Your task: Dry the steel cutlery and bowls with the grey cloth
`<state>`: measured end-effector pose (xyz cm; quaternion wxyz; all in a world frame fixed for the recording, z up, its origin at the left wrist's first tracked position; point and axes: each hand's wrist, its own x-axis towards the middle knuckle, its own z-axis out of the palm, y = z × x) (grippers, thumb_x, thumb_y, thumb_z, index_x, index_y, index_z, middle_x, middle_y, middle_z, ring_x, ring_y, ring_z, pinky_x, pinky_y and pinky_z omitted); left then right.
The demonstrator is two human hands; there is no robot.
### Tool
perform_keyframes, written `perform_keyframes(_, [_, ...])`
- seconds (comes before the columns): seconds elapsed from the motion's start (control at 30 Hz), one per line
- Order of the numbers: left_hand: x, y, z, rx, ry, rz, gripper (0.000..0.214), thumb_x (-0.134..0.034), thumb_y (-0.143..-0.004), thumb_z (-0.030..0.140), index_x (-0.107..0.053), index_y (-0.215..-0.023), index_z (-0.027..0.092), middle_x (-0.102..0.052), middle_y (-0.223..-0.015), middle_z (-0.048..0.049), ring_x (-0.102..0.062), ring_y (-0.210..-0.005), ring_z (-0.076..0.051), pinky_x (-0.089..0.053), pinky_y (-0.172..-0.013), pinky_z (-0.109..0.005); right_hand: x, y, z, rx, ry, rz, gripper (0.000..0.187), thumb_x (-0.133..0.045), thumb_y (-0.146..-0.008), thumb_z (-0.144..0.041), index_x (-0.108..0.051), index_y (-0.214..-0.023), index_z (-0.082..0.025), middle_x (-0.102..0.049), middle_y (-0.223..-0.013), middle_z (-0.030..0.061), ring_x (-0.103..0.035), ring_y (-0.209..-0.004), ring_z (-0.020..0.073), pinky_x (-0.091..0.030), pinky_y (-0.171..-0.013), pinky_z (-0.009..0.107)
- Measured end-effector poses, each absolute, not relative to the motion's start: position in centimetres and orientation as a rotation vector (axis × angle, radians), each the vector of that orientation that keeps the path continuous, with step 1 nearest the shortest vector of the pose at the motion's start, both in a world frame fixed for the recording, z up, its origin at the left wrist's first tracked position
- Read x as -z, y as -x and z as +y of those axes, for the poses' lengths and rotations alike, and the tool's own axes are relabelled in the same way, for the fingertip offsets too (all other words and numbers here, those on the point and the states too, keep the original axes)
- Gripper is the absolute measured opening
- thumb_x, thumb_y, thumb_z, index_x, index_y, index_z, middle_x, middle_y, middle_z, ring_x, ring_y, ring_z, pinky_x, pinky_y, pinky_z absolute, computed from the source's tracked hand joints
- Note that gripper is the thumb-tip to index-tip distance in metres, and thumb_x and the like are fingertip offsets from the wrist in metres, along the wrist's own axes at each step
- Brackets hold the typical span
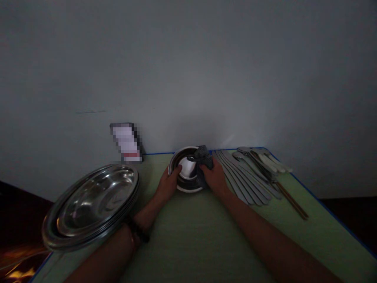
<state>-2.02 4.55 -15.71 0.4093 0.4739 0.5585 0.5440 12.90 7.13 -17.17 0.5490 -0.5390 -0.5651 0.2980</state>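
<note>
A shiny steel bowl [187, 168] is held tilted over the far part of the table, its inside facing me. My left hand [170, 181] grips its left rim, with the thumb over the inner edge. On the other side, my right hand [214, 175] is closed on a dark checked cloth [204, 159], which lies against the right rim and the inside of the bowl. The fingers behind the bowl and under the cloth are hidden.
Large steel basins [97, 200] are stacked at the left. A phone [126, 141] with a blurred screen leans on the wall. Flat metal cutlery [244, 177], spoons and wooden chopsticks [291, 199] lie at the right of the green table [188, 243], which has blue edging.
</note>
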Motion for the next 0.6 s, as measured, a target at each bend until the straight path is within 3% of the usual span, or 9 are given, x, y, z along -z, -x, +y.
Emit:
perform_keyframes(0.3, [16.1, 2.1, 3.9, -1.385, -1.532, 1.281, 0.044, -0.055, -0.079, 0.036, -0.054, -0.118, 0.017, -0.064, -0.115, -0.0076, -0.056, -0.11, -0.026, -0.041, -0.097, -0.04, 17.1, -13.2, 7.1, -0.647, 1.243, -1.404, 0.012, -0.058, -0.069, -0.028, -0.059, -0.076, -0.018, -0.063, -0.073, 0.0043, -0.055, -0.069, 0.0197, -0.039, -0.062, 0.029])
perform_keyframes(0.47, [15.4, 2.1, 2.8, -1.421, -1.916, 1.153, 0.05, -0.054, -0.082, 0.03, -0.045, -0.129, 0.018, -0.055, -0.129, -0.0093, -0.049, -0.119, -0.025, -0.034, -0.103, -0.04, 15.3, -14.2, 6.8, -0.433, 1.254, -1.496, 0.016, -0.059, -0.073, -0.035, -0.057, -0.075, -0.019, -0.06, -0.069, 0.0018, -0.053, -0.064, 0.018, -0.037, -0.058, 0.027])
perform_keyframes(0.6, [14.2, 1.7, 1.8, -1.361, -2.1, 1.149, 0.048, -0.052, -0.081, 0.028, -0.047, -0.128, 0.017, -0.06, -0.122, -0.0101, -0.056, -0.11, -0.026, -0.041, -0.096, -0.04, 12.1, -16.0, 6.6, -0.195, 1.136, -1.772, 0.009, -0.06, -0.075, -0.027, -0.056, -0.074, -0.02, -0.058, -0.072, 0.001, -0.053, -0.069, 0.0165, -0.038, -0.063, 0.027])
